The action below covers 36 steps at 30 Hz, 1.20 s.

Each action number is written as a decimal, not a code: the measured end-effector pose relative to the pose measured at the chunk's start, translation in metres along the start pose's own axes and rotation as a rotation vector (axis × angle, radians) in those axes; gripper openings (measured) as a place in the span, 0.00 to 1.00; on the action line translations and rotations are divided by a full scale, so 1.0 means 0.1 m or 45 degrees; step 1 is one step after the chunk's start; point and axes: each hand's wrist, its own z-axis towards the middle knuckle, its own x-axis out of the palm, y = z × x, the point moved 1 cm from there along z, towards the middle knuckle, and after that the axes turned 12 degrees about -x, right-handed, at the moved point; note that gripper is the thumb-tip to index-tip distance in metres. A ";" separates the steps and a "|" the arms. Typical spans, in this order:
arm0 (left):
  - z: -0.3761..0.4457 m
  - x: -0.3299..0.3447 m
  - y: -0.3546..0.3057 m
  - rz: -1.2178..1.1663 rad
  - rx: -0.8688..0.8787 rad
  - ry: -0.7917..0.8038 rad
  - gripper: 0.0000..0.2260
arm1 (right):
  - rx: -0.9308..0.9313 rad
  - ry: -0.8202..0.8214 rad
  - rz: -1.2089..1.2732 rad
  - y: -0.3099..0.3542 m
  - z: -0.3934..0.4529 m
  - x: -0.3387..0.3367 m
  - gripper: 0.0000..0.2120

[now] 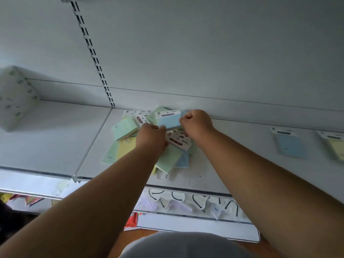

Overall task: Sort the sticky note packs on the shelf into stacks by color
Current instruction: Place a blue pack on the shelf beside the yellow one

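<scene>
Fingers of the right hand (195, 121) are curled tight into a fist and pinch the right edge of a blue pack (170, 121), which is lifted and tilted above the heap. Fingers of the left hand (151, 137) are curled down too, gripping packs at the middle of the heap; which pack they have hold of is hidden under the hand.

From the head view, the white shelf (55, 138) carries everything. A loose pile of sticky note packs (149, 140) sits near the back wall, just right of the slotted upright (93, 53). It mixes colours: a green pack (125, 127) lies at the left of the heap, a yellow pack (126, 147) just below it, another green pack (168, 160) toward the front with a blue one partly under its right edge. Each pack has a white header card with a dark label strip; one such card (178, 139) lies face up between the two wrists.

Well apart to the right, two packs lie flat and separate on the same shelf: a lone blue pack (290, 144) and, beside it at the frame edge, a lone yellow pack (335, 146).

At far left a pale box (16, 97) stands on the shelf, blurred. Below the shelf's front edge, a lower tier holds white pouches with black cords (197, 202), and some red packaging (132, 219) shows beneath.
</scene>
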 end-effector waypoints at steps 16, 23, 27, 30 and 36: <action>-0.77 1.58 -0.07 0.513 0.660 0.271 0.07 | 0.278 -0.391 0.193 -1.34 -0.67 -1.65 0.08; -1.15 2.77 -0.33 0.660 0.606 0.248 0.06 | 0.304 -0.344 -0.143 -2.02 -0.51 -2.62 0.07; -1.24 3.16 -0.35 0.756 0.611 0.064 0.06 | 0.289 -0.166 -0.318 -2.30 -0.27 -2.86 0.13; -1.25 3.32 -0.29 0.794 0.561 -0.023 0.07 | 0.320 -0.023 -0.500 -2.44 -0.16 -2.83 0.17; -1.28 3.41 -0.30 0.766 0.490 -0.052 0.09 | 0.134 -0.040 -0.674 -2.41 -0.17 -2.86 0.11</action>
